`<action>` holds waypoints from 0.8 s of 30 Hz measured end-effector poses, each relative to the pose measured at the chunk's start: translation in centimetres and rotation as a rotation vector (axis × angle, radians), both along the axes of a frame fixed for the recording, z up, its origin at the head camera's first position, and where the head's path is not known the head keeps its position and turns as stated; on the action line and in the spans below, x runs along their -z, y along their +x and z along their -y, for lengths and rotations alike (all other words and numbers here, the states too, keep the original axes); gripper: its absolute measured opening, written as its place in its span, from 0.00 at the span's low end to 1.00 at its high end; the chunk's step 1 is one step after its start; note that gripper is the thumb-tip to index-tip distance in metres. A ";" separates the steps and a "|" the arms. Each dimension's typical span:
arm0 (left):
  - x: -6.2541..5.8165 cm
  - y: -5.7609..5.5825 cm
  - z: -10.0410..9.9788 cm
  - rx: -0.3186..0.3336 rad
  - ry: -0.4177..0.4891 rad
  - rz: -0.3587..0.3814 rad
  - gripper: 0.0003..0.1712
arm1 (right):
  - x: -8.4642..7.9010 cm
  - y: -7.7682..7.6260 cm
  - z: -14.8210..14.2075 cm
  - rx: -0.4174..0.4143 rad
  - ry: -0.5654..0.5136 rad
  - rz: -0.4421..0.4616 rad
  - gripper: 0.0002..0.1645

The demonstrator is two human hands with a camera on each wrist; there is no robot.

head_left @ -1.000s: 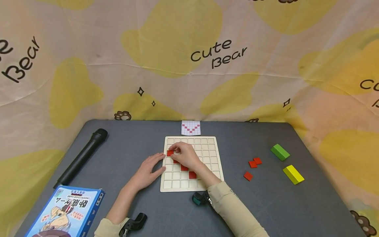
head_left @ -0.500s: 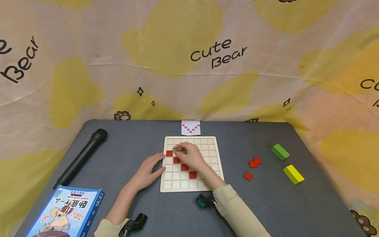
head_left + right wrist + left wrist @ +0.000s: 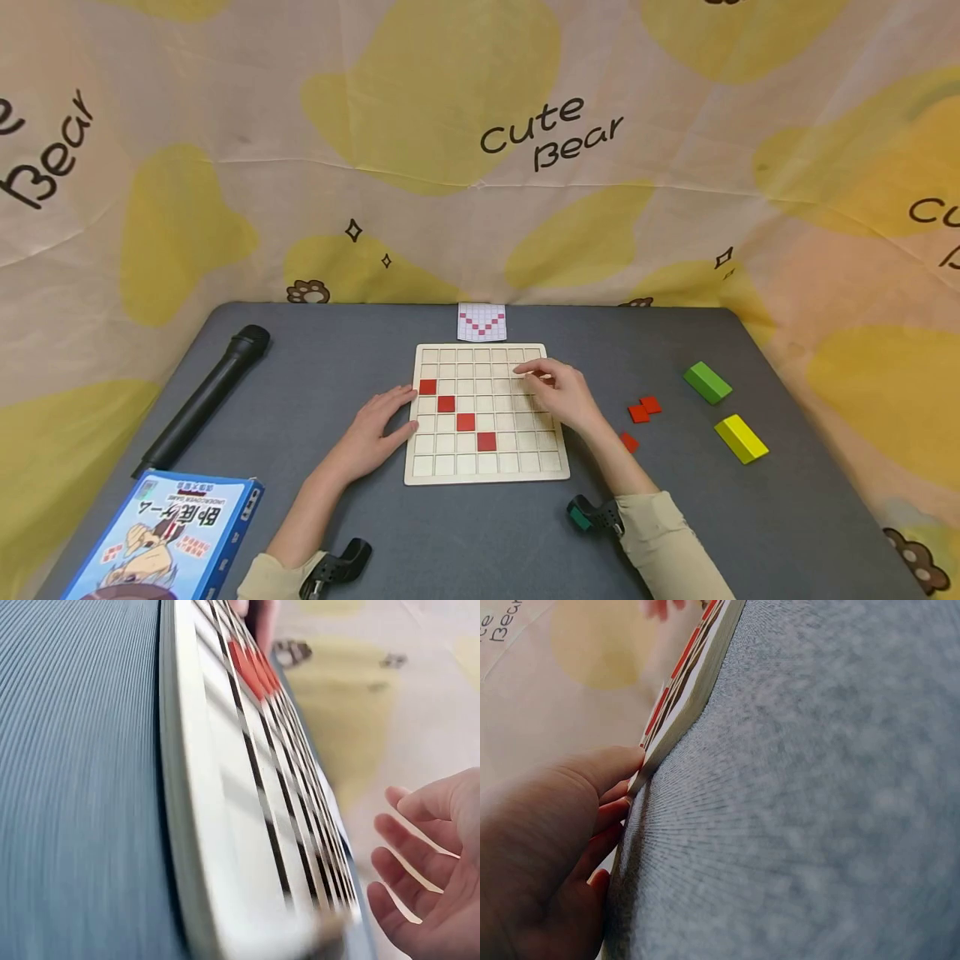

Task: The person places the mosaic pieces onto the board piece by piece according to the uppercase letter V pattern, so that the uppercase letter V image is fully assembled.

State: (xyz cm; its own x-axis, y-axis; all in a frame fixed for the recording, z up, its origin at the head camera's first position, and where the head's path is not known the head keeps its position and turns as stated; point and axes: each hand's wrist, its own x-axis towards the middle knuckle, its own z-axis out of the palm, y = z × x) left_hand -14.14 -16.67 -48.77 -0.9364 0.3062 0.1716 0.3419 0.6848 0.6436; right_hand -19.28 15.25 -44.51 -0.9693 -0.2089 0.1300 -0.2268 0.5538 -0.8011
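A pale square grid board (image 3: 525, 463) lies flat on the grey table. Several red square tiles run down it in a diagonal, one of them a tile (image 3: 446, 404) in the second column. My left hand (image 3: 370, 429) rests against the board's left edge, thumb and fingers spread; in the left wrist view its thumb tip meets the rim. Over the right part of the board is my right hand (image 3: 564, 397). Its fingers (image 3: 401, 844) are loosely bent and hold nothing in the right wrist view.
Loose red tiles (image 3: 639, 414) lie right of the board, one partly covered by my right forearm. Further right are a green block (image 3: 707, 382) and a yellow block (image 3: 742, 439). A pattern card (image 3: 482, 322) sits behind the board. A microphone (image 3: 206, 396) and a blue box (image 3: 161, 533) are at left.
My right hand has left the red tiles at the upper left of the board and moved right across it, uncovering the diagonal. The left hand has stayed at the board's edge.
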 end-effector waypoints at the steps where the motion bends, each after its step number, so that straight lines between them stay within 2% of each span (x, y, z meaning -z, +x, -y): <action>1: 0.0 0.0 0.0 0.000 -0.001 0.000 0.31 | 0.0 0.1 -0.9 0.012 0.010 -0.003 0.11; 7: 0.1 -0.1 0.0 0.002 0.003 0.000 0.31 | 0.5 0.8 -5.9 0.078 0.060 -0.012 0.11; 15: 0.1 -0.1 -0.1 0.010 0.004 0.005 0.31 | 0.4 2.2 -11.7 0.157 0.188 -0.023 0.14; 19: 0.0 0.0 -0.1 0.007 0.005 0.008 0.31 | 0.0 2.8 -14.1 0.170 0.236 -0.001 0.17; 24: 0.0 0.0 -0.1 0.002 0.003 0.008 0.31 | 0.0 3.4 -15.9 0.148 0.312 0.015 0.19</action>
